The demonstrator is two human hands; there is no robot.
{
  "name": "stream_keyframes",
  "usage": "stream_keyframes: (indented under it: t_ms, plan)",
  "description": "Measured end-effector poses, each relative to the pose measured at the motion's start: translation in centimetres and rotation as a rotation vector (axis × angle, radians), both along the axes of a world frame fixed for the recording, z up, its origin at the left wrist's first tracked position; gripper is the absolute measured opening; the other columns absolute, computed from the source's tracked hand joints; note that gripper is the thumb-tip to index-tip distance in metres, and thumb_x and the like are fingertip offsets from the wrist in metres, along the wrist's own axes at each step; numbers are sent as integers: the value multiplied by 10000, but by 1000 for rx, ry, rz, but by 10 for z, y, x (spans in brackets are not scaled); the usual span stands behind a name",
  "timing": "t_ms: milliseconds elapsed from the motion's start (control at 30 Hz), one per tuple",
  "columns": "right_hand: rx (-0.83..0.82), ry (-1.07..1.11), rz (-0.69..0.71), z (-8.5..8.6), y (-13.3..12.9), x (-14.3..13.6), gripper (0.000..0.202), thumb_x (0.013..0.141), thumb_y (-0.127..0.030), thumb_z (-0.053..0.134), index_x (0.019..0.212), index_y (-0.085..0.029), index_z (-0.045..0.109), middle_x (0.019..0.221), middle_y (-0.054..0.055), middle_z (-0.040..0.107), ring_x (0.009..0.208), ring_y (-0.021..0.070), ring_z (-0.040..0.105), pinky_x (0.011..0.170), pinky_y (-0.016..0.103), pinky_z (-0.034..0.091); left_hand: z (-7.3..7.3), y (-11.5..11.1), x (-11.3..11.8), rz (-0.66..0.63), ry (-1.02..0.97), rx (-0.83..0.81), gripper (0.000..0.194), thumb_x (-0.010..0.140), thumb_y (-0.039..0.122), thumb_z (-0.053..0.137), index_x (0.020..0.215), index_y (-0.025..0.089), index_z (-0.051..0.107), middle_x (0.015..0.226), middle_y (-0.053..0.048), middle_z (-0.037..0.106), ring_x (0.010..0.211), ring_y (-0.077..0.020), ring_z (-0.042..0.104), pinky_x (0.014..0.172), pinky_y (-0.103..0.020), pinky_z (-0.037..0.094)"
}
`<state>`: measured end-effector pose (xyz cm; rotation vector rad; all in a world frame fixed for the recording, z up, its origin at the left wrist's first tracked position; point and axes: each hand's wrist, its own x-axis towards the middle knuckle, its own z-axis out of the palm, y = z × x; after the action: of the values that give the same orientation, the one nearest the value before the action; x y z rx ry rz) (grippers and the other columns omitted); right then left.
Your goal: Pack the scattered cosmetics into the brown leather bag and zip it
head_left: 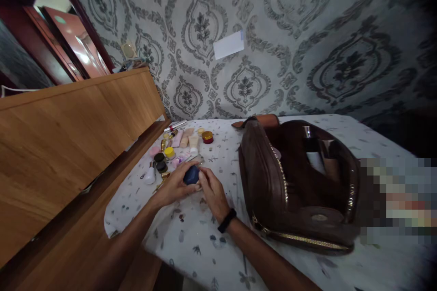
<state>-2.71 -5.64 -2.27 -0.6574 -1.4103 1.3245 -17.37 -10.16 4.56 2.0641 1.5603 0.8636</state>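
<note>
Dark blue item [191, 175] sits between both hands over the patterned cloth [191, 236], left hand [174, 186] grasping one side, right hand [213, 191] fingers closed on the other; lid or seam can't be made out. Best handled low, left grip firm, right fingertips light, elbows off the black jars [161, 166] and open brown bag [259, 168].

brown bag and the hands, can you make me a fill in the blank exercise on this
The top of the brown bag is ____.
The left hand and right hand hold a small dark ____ item.
The black band is on the ____ wrist.
The sheet on the wall is ____.

Missing words: open; blue; right; white.
</note>
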Motion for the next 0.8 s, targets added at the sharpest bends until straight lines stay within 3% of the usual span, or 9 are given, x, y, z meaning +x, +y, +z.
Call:
stream_keyframes:
  t_ms: [100, 233, 367, 467, 533, 567, 633, 700, 800]
  plan:
    - [120, -89, -159, -7, 3, -1, 379, 952, -462, 413, 1075, -185, 639, 1069, 112, 684, 1024, 243, 630, 963, 422, 480, -9, 7, 7, 46, 71, 24, 652, 820, 417, 719, 1394, 212, 487, 1403, -134, 544, 1279, -310, 516, 1102, -442, 389]
    - [160, -137, -209, -13, 5, -1, 369, 956, -443, 401, 1097, -190, 629, 1101, 122, 682, 1057, 251, 628, 988, 435, 479, -17, 10, 18, 88, 154, -10, 575, 837, 310, 668, 1377, 200, 504, 1336, -137, 575, 1200, -291, 571, 1040, -437, 450]
    - [109, -189, -211, -14, 6, -2, 402, 934, -474, 408, 1122, -183, 611, 1129, 135, 685, 1082, 274, 626, 1000, 468, 474, -9, 9, 9, -20, 125, -25, 741, 768, 364, 757, 1428, 216, 456, 1391, -142, 544, 1271, -301, 525, 1078, -435, 420]
    - [68, -204, -231, -12, 5, -2, 439, 920, -503, 400, 1136, -175, 598, 1164, 148, 678, 1123, 288, 615, 1020, 479, 458, 6, 17, -23, -51, 13, -78, 678, 766, 481, 746, 1351, 204, 543, 1342, -124, 598, 1225, -290, 561, 1045, -403, 444]
    - [50, -208, -224, -10, 3, -2, 468, 909, -526, 410, 1157, -172, 588, 1190, 152, 669, 1145, 293, 604, 1040, 486, 441, 16, 29, -56, 138, -27, -81, 495, 843, 522, 621, 1209, 190, 636, 1234, -98, 664, 1127, -263, 616, 967, -362, 484]
    - [42, -211, -216, -9, 2, -1, 484, 900, -539, 421, 1169, -170, 581, 1198, 152, 665, 1149, 296, 601, 1045, 491, 435, 21, 36, -73, 311, -4, -43, 442, 852, 527, 579, 1125, 192, 667, 1162, -76, 693, 1090, -248, 629, 958, -342, 483]
    - [29, -218, -199, -6, 0, 1, 512, 886, -557, 438, 1192, -167, 567, 1204, 154, 660, 1148, 300, 598, 1048, 501, 429, 26, 49, -109, 501, 37, -5, 426, 846, 500, 555, 1064, 151, 665, 1122, -115, 688, 1096, -285, 607, 952, -377, 466]
    - [23, -224, -184, -4, -1, 2, 528, 879, -563, 445, 1202, -161, 558, 1207, 158, 655, 1144, 303, 598, 1044, 506, 431, 27, 59, -139, 640, 82, 11, 452, 772, 494, 634, 1063, 149, 656, 1170, -136, 659, 1181, -335, 539, 967, -400, 436]
    - [19, -234, -169, -2, -1, 3, 530, 881, -558, 436, 1206, -157, 555, 1220, 162, 648, 1155, 304, 593, 1047, 505, 429, 21, 69, -167, 725, 113, -49, 495, 646, 506, 732, 1003, 170, 664, 1091, -109, 680, 1138, -340, 553, 889, -367, 458]
